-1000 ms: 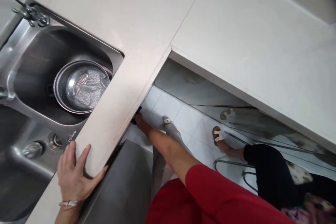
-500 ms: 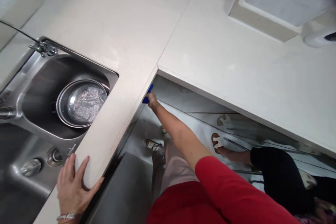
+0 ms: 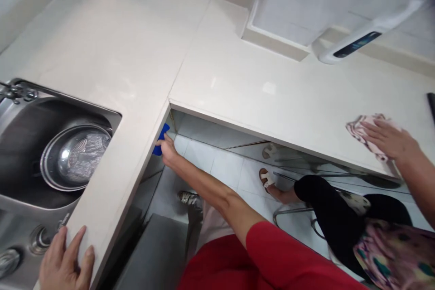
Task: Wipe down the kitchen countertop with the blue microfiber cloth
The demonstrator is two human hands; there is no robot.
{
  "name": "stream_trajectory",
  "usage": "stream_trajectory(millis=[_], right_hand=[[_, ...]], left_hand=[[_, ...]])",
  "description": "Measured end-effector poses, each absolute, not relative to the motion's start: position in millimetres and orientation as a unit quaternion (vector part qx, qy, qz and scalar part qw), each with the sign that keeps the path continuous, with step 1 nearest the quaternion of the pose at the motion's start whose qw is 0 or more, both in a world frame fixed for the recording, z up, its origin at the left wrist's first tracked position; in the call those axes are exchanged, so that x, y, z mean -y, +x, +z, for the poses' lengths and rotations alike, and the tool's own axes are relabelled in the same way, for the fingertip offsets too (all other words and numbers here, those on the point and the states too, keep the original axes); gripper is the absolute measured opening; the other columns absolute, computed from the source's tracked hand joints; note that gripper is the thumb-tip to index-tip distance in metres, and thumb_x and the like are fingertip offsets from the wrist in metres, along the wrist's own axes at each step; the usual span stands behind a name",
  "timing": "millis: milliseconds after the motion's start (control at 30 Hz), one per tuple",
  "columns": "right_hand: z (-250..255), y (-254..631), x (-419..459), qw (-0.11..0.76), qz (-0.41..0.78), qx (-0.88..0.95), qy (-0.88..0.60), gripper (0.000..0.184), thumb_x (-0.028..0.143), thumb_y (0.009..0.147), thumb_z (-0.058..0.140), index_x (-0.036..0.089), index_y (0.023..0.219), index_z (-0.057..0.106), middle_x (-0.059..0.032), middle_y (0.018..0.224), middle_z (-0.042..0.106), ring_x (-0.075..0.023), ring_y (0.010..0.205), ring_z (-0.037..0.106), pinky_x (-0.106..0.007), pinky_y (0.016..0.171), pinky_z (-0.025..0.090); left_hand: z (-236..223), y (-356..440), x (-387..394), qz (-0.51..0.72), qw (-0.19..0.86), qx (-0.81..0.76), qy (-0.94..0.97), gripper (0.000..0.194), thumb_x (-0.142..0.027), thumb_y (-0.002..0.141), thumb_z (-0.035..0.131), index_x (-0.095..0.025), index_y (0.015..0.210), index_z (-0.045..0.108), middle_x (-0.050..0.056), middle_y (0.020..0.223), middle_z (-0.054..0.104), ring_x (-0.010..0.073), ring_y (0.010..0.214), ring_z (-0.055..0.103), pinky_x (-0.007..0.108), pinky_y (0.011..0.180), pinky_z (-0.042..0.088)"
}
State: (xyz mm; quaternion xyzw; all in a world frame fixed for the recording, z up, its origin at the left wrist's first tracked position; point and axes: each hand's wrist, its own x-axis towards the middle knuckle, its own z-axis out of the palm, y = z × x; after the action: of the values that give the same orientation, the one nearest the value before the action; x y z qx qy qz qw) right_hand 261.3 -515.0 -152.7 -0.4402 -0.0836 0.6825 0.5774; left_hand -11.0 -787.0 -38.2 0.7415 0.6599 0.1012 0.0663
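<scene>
Well, working across my feed from the left, I first get the steel sink, set into the pale stone surface, with a tap fitting at its far corner. A round metal pan sits tilted in the basin, and a shiny mesh strainer lies inside it.

Just right of the sink, my left hand rests open on the narrow strip of surface, fingers spread and gripping nothing, near the bottom of the view.

Further along, my right arm reaches out of a red sleeve towards the inner corner of the counter. There my right hand is clenched around a small blue pad, pressing it against the edge of the stone. My fingers hide part of the pad, so I can't tell whether it's a sponge or a folded cloth.

Below that edge I can see floor tiles. To their right are a foot in a white sandal, black trousers and a metal stool frame.

At the far right, another person's hand lies flat on a pink patterned cloth on the surface, well apart from my hands.
</scene>
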Motion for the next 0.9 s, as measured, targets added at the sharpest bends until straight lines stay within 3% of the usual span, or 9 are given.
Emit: stream_trajectory(millis=[133,267,400,533,700,900], right_hand=[[-142.4,294.3,539.6,0.576,0.704,-0.001,-0.416,0.03,0.019,0.056,0.068,0.02,0.086,0.065,0.0023,0.071,0.069,-0.0199,0.076,0.065,-0.036,0.075,0.057],[-148.3,376.1,553.8,0.614,0.64,-0.042,-0.461,0.018,0.014,0.059,0.062,0.02,0.074,0.057,0.0033,0.063,0.065,-0.0145,0.061,0.06,-0.029,0.065,0.054],[-151.4,485.3,572.3,0.676,0.536,-0.032,-0.505,0.015,0.012,0.066,0.06,0.021,0.077,0.055,0.004,0.07,0.067,-0.0118,0.067,0.062,-0.026,0.072,0.055],[-155.5,563.8,587.1,0.712,0.437,-0.022,-0.549,0.015,0.017,0.073,0.062,0.022,0.085,0.057,0.0038,0.079,0.069,-0.0124,0.077,0.065,-0.028,0.078,0.057],[-191.3,570.9,567.7,0.681,0.424,-0.049,-0.595,0.019,0.011,0.072,0.062,0.022,0.085,0.054,0.0043,0.074,0.066,-0.0135,0.072,0.064,-0.028,0.068,0.06],[-244.5,516.9,513.1,0.61,0.503,-0.071,-0.608,0.017,0.005,0.072,0.057,0.02,0.079,0.053,0.0041,0.067,0.063,-0.0143,0.069,0.064,-0.031,0.067,0.061]], left_hand=[[-40.7,-17.5,786.1,0.098,0.077,-0.657,0.743,0.075,-0.034,0.09,0.052,-0.046,0.157,0.018,0.0,0.17,0.009,0.0451,0.148,0.027,0.073,0.115,0.034],[-41.6,-20.2,786.0,0.102,0.074,-0.654,0.746,0.078,-0.034,0.088,0.052,-0.047,0.157,0.017,-0.001,0.169,0.009,0.0445,0.148,0.027,0.073,0.116,0.033],[-37.6,-12.2,785.6,0.109,0.077,-0.659,0.741,0.079,-0.035,0.086,0.052,-0.047,0.157,0.017,-0.006,0.169,0.008,0.0435,0.149,0.026,0.072,0.118,0.031],[-29.1,7.5,784.4,0.151,0.101,-0.694,0.696,0.071,-0.038,0.089,0.048,-0.053,0.153,0.022,-0.012,0.168,0.013,0.037,0.151,0.025,0.066,0.123,0.025],[-25.3,16.5,784.8,0.165,0.108,-0.707,0.68,0.068,-0.039,0.089,0.047,-0.056,0.152,0.025,-0.013,0.167,0.016,0.0355,0.15,0.027,0.066,0.123,0.027],[-34.1,-5.0,789.1,0.122,0.102,-0.686,0.71,0.072,-0.037,0.088,0.045,-0.049,0.155,0.021,-0.011,0.169,0.011,0.0423,0.148,0.028,0.07,0.119,0.031]])
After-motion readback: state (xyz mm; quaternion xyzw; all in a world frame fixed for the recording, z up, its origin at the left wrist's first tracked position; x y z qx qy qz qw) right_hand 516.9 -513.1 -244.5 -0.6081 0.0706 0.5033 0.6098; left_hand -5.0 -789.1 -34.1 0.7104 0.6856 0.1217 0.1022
